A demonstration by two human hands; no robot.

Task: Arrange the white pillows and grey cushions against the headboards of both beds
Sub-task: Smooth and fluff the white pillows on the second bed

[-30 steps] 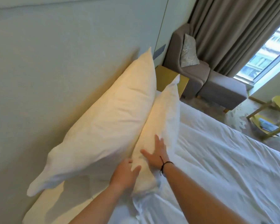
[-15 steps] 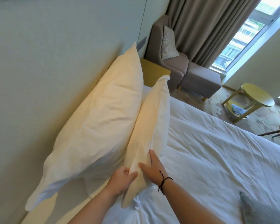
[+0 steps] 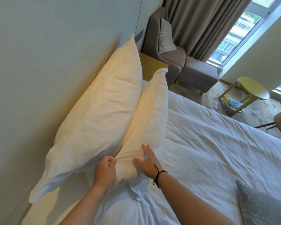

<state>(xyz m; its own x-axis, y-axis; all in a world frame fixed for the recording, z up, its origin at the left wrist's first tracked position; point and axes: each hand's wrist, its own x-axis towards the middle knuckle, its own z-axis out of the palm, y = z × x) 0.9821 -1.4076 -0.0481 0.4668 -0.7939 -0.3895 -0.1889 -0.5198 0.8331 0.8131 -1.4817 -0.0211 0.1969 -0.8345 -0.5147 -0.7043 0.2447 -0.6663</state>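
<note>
A grey armchair (image 3: 167, 51), a yellow nightstand (image 3: 152, 67) and a round yellow side table (image 3: 253, 88) are seen beyond the bed (image 3: 209, 143). Two soft, creased white pillows are stood on edge along the headboard (image 3: 47, 78), long axes parallel to it: the back pillow (image 3: 101, 114) leans against it, and the front pillow (image 3: 148, 120) is pressed by the right hand (image 3: 146, 166), fingers spread, and gripped by the curled left hand (image 3: 105, 172). A textured grey cushion (image 3: 263, 207) lies on the bed.

White pillows (image 3: 104, 111), white duvet (image 3: 209, 151), grey patterned cushion (image 3: 263, 207), taupe armchair (image 3: 182, 62), yellow side table (image 3: 251, 90).
</note>
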